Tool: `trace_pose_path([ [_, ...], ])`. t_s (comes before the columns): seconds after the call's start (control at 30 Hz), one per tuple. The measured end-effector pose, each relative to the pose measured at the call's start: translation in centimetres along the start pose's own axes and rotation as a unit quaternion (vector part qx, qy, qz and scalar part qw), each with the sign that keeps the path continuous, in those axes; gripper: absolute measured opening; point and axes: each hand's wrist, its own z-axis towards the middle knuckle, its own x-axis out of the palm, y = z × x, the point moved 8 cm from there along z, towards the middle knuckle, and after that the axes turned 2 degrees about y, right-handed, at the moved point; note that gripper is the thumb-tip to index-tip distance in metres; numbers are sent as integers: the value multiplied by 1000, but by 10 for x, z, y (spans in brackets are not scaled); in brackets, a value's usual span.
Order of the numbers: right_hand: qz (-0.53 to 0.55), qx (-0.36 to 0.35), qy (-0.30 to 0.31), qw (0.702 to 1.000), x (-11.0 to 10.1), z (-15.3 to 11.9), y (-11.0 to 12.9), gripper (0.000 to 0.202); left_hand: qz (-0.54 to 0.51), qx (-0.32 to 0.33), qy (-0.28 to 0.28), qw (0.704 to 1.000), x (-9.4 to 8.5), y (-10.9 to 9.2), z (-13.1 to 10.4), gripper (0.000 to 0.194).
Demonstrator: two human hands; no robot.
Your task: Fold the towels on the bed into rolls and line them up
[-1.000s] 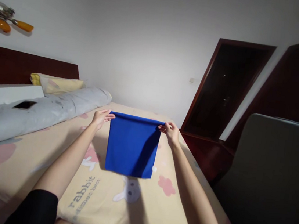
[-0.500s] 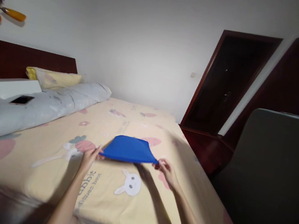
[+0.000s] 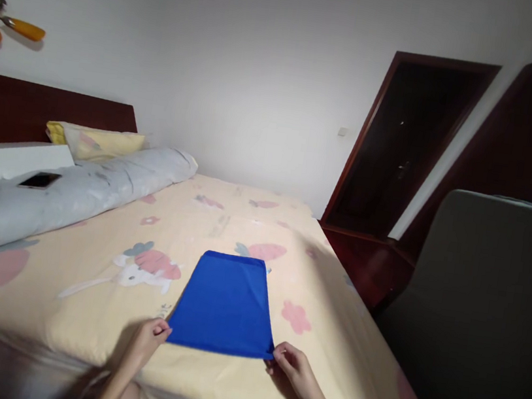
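Observation:
A blue cloth piece (image 3: 226, 303), perhaps a flat fabric bag, lies spread on the bed's patterned sheet (image 3: 211, 377). Its far edge is narrower in view than its near edge. My left hand (image 3: 150, 338) pinches the near left corner. At the near right corner, my right hand (image 3: 292, 365) has its thumb and fingers closed on the fabric. Between the hands the near edge runs nearly straight, and the cloth looks mostly smooth.
A long grey wrapped roll (image 3: 100, 179) lies across the bed on the left, with a phone (image 3: 39, 180) on it. Behind are a white box (image 3: 19, 159) and a yellow pillow (image 3: 110, 143). A dark grey panel (image 3: 483, 309) stands beyond the bed's right edge.
Both hands have come down and nearer to me, still holding the near corners. The cloth, raised in front before, now lies flatter on the bed and shows more of its surface.

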Motion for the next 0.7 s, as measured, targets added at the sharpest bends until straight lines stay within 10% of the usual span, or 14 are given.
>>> trace_pose_path([
  [0.4, -165, 105, 96, 976, -3, -26, -7, 46, 58, -14, 99, 993, 15, 30, -25, 22],
  [0.7, -303, 65, 60, 949, -17, 21, 17, 47, 134, 41, 59, 988, -1, -6, 3, 29],
])
